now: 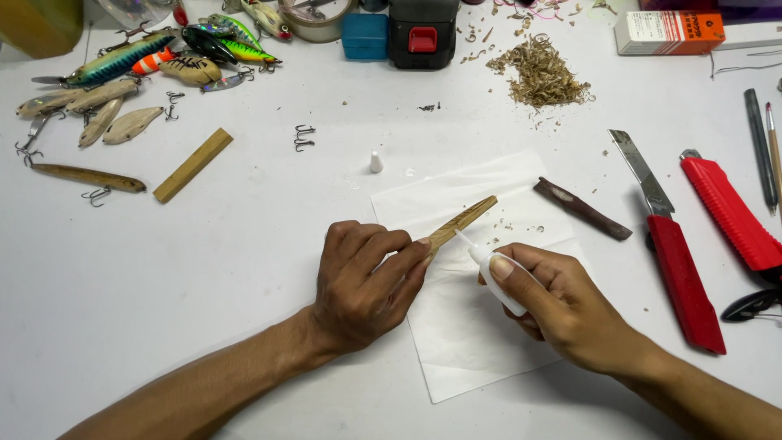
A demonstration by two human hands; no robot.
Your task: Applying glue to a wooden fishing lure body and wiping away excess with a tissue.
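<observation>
A smooth white table (204,269) fills the view, cluttered along its far edge and bare toward the near side. In the middle lies a thin sheet of white paper (472,342), flat and slightly creased, with a few wood crumbs on it.

The left hand (362,281) pinches the near end of a slim wooden strip (464,222), pale brown with a straight grain, which slants up and away over the paper. The right hand (562,305) is closed around a small white plastic bottle (497,273); its fine nozzle touches the strip near the left fingertips. The bottle's white cone-shaped cap (375,162) stands upright on the table just beyond the paper.

At the paper's right edge lies a dark brown sliver of wood (582,209). Farther right are a red-handled knife (668,244) with its steel blade out, and a second red cutter (731,213) beside it. A heap of dry wood shavings (542,77) sits behind them.

On the far left lies a cluster of fishing lures (130,77), some glossy and painted, others bare carved wood, with a loose treble hook (304,137) and a flat wooden block (193,165) near them. The broadest open room is the table's near left, around the left forearm.
</observation>
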